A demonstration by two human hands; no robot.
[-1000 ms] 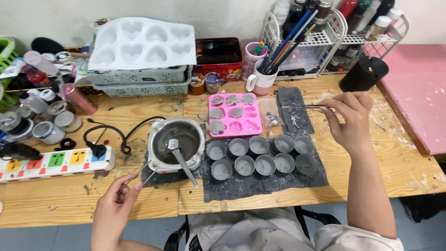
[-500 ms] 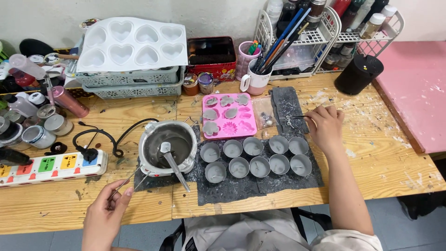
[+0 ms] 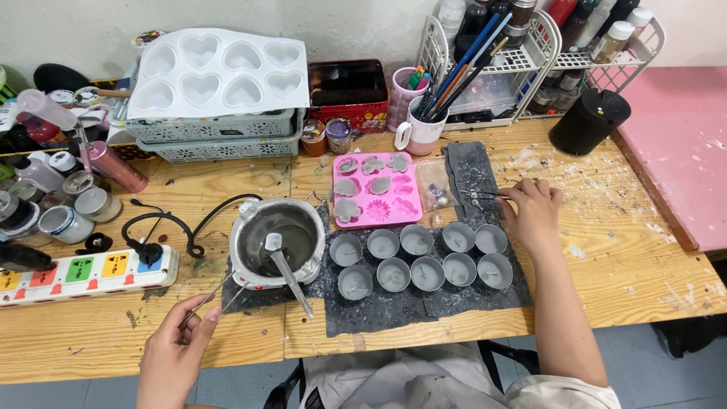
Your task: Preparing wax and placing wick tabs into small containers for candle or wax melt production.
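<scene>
Open bench along front edge and right end; back edge blocked by baskets, wire rack; left end crowded with jars.

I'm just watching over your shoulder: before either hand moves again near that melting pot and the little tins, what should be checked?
1. Right hand has a firm grip on the tweezers: ok.
2. Left hand holds the thin metal stick: ok.
3. Melting pot sits upright, spoon inside: ok.
4. Nine small tins upright on the dark mat: ok.
5. Pot's heat: cannot tell.
</scene>
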